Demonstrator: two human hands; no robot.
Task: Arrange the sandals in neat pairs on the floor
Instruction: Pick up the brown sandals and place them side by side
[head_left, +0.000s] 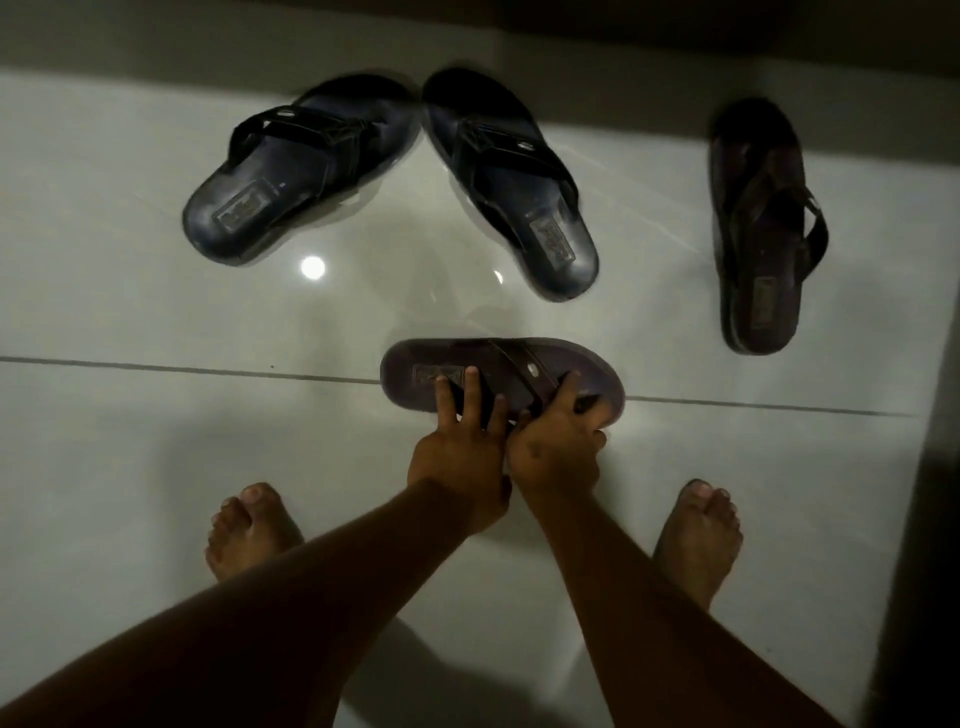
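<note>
Sandals lie scattered on a glossy pale tiled floor (156, 441). Furthest left, a dark blue sandal (291, 171) lies at a slant, heel toward the camera and toe angled up to the right. Just beside it the second blue sandal (506, 182) slants the other way, so the two toes nearly meet while the heels stand well apart. Below these, a brown sandal (501, 376) lies sideways across a grout line (182, 368), heel to the left. The left hand (460, 457) rests on its near edge, fingers spread over the heel half. The right hand (558, 449), touching the left, is curled around the strap and the near edge of the toe half. Bare feet stand on the tiles either side of the forearms. Far right, another brown sandal (761, 228) lies lengthwise, heel toward the camera, well apart from its mate.
</note>
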